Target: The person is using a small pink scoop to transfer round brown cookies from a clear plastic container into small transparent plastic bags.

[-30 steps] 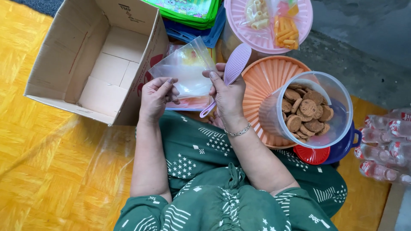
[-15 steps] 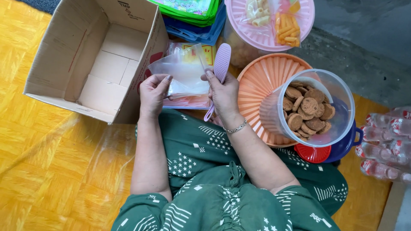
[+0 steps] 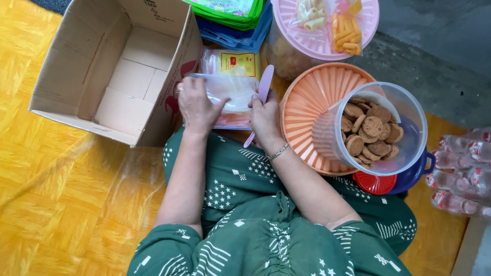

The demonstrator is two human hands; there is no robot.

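My left hand [image 3: 197, 107] and my right hand [image 3: 266, 118] together hold a clear plastic bag [image 3: 232, 92] flat in front of me, each gripping one side of it. My right hand also keeps a purple spoon [image 3: 264, 91] between its fingers, its handle running down past the wrist. A stack of packaged plastic bags [image 3: 230, 64] lies just beyond the held bag. To the right stands a clear round jar of brown cookies [image 3: 372, 134], resting on an orange lid [image 3: 307, 110].
An open, empty cardboard box [image 3: 117, 66] sits at my left on the yellow mat. A pink-lidded tub with snack packets [image 3: 327, 25] and stacked green and blue trays [image 3: 232, 18] lie ahead. Small water bottles [image 3: 463, 168] lie at the right edge.
The bag, first lifted and tilted between both hands, has come down and flattened out. The spoon has swung from leaning right to nearly upright beside my right hand.
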